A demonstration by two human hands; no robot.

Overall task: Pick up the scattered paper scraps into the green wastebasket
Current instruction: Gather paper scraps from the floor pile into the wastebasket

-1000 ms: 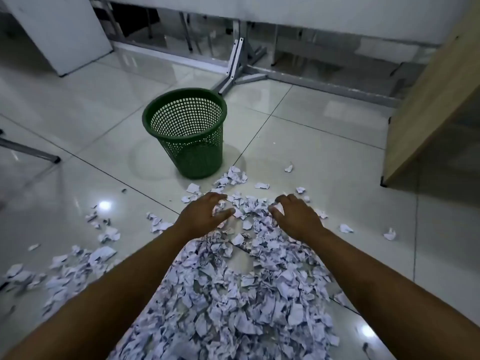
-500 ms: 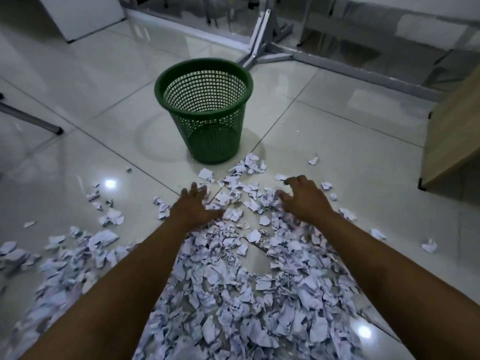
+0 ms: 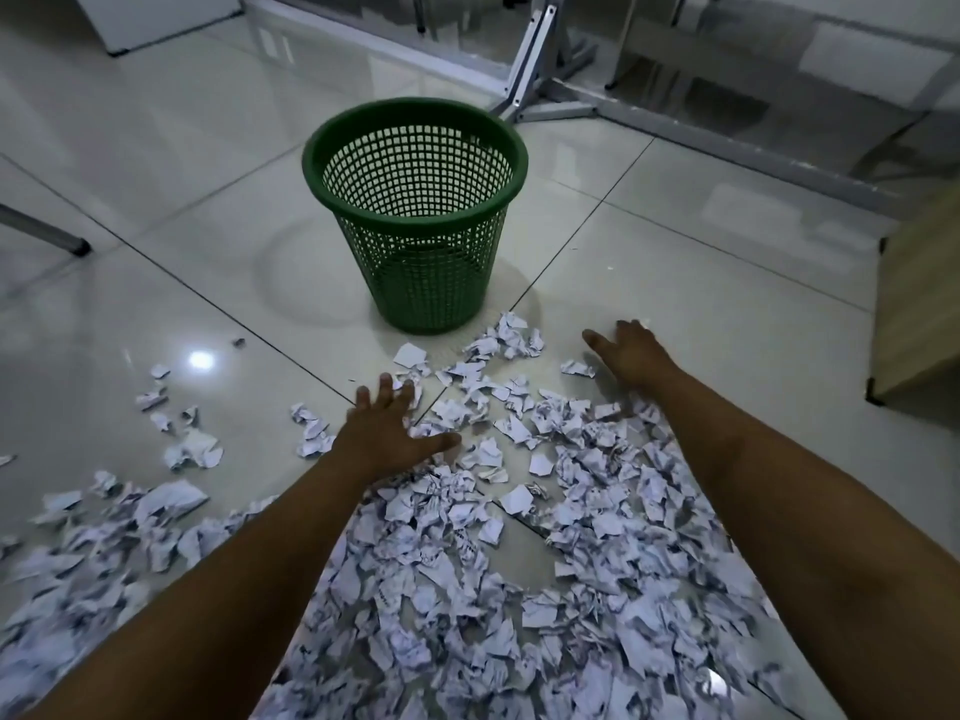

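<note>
Two bare hands reach out over a glossy tiled floor (image 3: 156, 210) strewn with crumpled paper scraps (image 3: 467, 553). The left hand (image 3: 387, 433) lies palm down with its fingers spread and straight, at the far left edge of the main heap, its thumb stretched toward the scraps; it holds nothing. The right hand (image 3: 631, 353) is further forward, also flat with fingers extended, near a lone crumpled scrap (image 3: 577, 368) that lies just beside its thumb side, and it grips nothing either. The green wastebasket (image 3: 415, 163) stands upright on the floor beyond both hands, and nothing can be seen inside it through the mesh; a small cluster of scraps lies close to its base. More scraps trail off to the left. A wooden panel (image 3: 919, 304) stands at the right, and a metal frame (image 3: 540, 70) beyond the basket
</note>
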